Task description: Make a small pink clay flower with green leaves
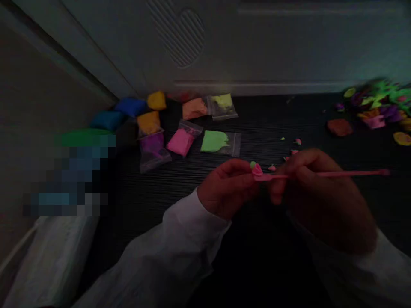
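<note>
Between the fingertips of my left hand [229, 186] is a small pink clay flower [257, 169] with a light green ball at its top. My right hand [321, 192] grips a long pink modelling tool [346, 173] in a pinch. The tool's flat tip meets the flower, or lies right beside it; I cannot tell which. Behind my hands, little pink clay pieces [272, 168] lie on the dark table, one of them partly hidden by my right fingers. A similar pink-and-green piece [298, 141] sits a bit farther back.
Bagged clay lies at back left, including a green pack [214, 141], a pink pack [181, 141] and a purple pack [152, 145]. A reddish-brown lump [339, 127] and a colourful clay heap [382, 102] are at right. A pale panelled surface [272, 47] rises behind the table.
</note>
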Motion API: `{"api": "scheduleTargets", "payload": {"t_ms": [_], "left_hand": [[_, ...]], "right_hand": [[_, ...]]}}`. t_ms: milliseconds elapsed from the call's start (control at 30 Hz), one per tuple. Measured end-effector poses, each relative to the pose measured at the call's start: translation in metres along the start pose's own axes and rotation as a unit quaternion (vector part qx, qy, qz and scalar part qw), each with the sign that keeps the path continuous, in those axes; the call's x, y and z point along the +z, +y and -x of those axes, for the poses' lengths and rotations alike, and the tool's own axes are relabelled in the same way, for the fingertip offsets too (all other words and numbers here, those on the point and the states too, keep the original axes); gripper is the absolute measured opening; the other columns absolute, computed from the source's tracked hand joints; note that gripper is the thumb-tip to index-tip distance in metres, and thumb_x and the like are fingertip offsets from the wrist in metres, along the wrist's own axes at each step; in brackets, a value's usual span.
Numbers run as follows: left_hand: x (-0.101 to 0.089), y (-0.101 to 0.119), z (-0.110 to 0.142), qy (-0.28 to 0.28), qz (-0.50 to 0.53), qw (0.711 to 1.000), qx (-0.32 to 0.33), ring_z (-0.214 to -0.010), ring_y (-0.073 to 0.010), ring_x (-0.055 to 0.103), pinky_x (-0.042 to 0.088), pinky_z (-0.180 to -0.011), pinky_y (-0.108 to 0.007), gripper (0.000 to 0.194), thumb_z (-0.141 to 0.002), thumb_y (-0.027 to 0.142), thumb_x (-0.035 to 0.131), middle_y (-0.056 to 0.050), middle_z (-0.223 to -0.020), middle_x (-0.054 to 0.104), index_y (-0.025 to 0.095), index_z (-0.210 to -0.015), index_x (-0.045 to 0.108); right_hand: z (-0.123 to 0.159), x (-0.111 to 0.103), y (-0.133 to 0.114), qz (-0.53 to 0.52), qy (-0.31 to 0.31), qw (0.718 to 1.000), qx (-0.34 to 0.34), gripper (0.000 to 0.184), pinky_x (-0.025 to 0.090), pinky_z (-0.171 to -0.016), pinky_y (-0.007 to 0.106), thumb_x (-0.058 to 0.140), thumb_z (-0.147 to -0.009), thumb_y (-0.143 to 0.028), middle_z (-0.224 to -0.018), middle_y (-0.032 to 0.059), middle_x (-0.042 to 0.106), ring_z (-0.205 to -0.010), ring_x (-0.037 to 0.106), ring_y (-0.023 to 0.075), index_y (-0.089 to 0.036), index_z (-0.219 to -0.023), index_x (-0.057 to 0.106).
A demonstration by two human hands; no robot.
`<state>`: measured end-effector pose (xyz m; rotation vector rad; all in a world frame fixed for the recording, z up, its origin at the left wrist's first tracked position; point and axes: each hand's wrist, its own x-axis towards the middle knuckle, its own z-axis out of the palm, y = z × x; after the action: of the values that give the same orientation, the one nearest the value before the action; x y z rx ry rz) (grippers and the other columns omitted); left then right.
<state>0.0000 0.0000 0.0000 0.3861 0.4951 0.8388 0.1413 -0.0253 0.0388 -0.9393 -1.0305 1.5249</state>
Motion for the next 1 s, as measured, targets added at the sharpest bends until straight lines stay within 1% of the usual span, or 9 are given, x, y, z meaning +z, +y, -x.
{"api": "scheduleTargets", "payload": {"t_ms": [233, 467, 500, 567, 633, 700, 767, 867, 1000], "left_hand": [[0.001, 0.000, 0.000, -0.001, 0.001, 1.000, -0.005, -0.065, -0.0106, 0.056, 0.042, -0.061, -0.026, 0.014, -0.059, 0.009, 0.062, 0.004, -0.066, 0.060, 0.017, -0.068, 0.055], [0.001, 0.002, 0.000, -0.002, 0.006, 1.000, 0.014, -0.062, -0.0063, 0.055, 0.042, -0.062, -0.020, 0.015, -0.057, 0.009, 0.064, 0.005, -0.062, 0.060, 0.017, -0.067, 0.056], [0.002, 0.003, 0.000, -0.002, 0.008, 1.000, 0.019, -0.063, -0.0058, 0.056, 0.042, -0.062, -0.019, 0.016, -0.056, 0.008, 0.064, 0.006, -0.062, 0.060, 0.017, -0.066, 0.056], [0.002, 0.004, -0.001, 0.002, 0.010, 0.999, 0.030, -0.063, -0.0052, 0.056, 0.043, -0.061, -0.018, 0.016, -0.056, 0.007, 0.064, 0.006, -0.062, 0.061, 0.018, -0.066, 0.057], [0.003, 0.005, -0.002, 0.006, 0.005, 0.999, 0.042, -0.062, -0.0051, 0.056, 0.043, -0.060, -0.017, 0.016, -0.056, 0.006, 0.063, 0.006, -0.062, 0.061, 0.018, -0.066, 0.058], [0.003, 0.006, -0.003, 0.012, -0.006, 0.999, 0.050, -0.063, -0.0052, 0.057, 0.044, -0.060, -0.017, 0.016, -0.056, 0.005, 0.063, 0.006, -0.062, 0.062, 0.017, -0.065, 0.058], [0.004, 0.006, -0.003, 0.017, -0.020, 0.998, 0.054, -0.064, -0.0054, 0.057, 0.044, -0.062, -0.017, 0.016, -0.055, 0.005, 0.063, 0.005, -0.063, 0.062, 0.017, -0.064, 0.058], [0.003, 0.006, -0.003, 0.017, -0.033, 0.998, 0.055, -0.065, -0.0054, 0.057, 0.044, -0.063, -0.017, 0.015, -0.055, 0.005, 0.064, 0.005, -0.063, 0.062, 0.017, -0.064, 0.058], [0.003, 0.005, -0.003, 0.016, -0.044, 0.998, 0.050, -0.065, -0.0054, 0.057, 0.043, -0.065, -0.018, 0.015, -0.055, 0.006, 0.064, 0.005, -0.064, 0.062, 0.017, -0.064, 0.059]], "right_hand": [[0.003, 0.004, -0.001, 0.006, 0.013, 1.000, -0.010, 0.004, 0.041, -0.055, 0.025, 0.045, -0.076, -0.020, -0.062, -0.0014, 0.055, -0.055, 0.051, 0.0101, -0.021, -0.072, 0.047], [-0.002, 0.003, -0.003, -0.039, 0.034, 0.998, -0.029, 0.019, 0.040, -0.060, 0.028, 0.040, -0.077, -0.024, -0.058, -0.0013, 0.050, -0.059, 0.050, 0.0117, -0.019, -0.060, 0.046], [-0.003, 0.002, -0.002, -0.037, 0.036, 0.998, -0.023, 0.020, 0.040, -0.061, 0.028, 0.039, -0.078, -0.024, -0.060, -0.0007, 0.050, -0.061, 0.050, 0.0119, -0.019, -0.060, 0.046], [-0.006, 0.000, 0.002, -0.022, 0.035, 0.999, 0.011, 0.021, 0.039, -0.060, 0.027, 0.038, -0.079, -0.024, -0.062, -0.0003, 0.050, -0.063, 0.049, 0.0112, -0.019, -0.062, 0.049], [-0.006, -0.001, 0.007, -0.005, 0.031, 0.998, 0.060, 0.019, 0.035, -0.053, 0.024, 0.038, -0.080, -0.026, -0.056, -0.0020, 0.045, -0.055, 0.044, 0.0088, -0.019, -0.069, 0.052], [-0.006, -0.001, 0.010, 0.011, 0.026, 0.995, 0.096, 0.014, 0.030, -0.047, 0.021, 0.042, -0.078, -0.027, -0.051, -0.0041, 0.039, -0.049, 0.038, 0.0065, -0.019, -0.073, 0.053], [-0.005, 0.000, 0.011, 0.025, 0.020, 0.993, 0.113, 0.010, 0.026, -0.044, 0.020, 0.049, -0.074, -0.028, -0.051, -0.0048, 0.038, -0.047, 0.035, 0.0053, -0.019, -0.073, 0.054], [-0.004, 0.001, 0.010, 0.030, 0.015, 0.991, 0.130, 0.010, 0.022, -0.041, 0.020, 0.053, -0.071, -0.030, -0.048, -0.0054, 0.037, -0.044, 0.032, 0.0048, -0.020, -0.072, 0.054], [-0.005, 0.001, 0.009, 0.038, 0.023, 0.989, 0.141, 0.011, 0.020, -0.040, 0.021, 0.055, -0.069, -0.031, -0.047, -0.0055, 0.037, -0.043, 0.032, 0.0050, -0.020, -0.070, 0.054]]}}
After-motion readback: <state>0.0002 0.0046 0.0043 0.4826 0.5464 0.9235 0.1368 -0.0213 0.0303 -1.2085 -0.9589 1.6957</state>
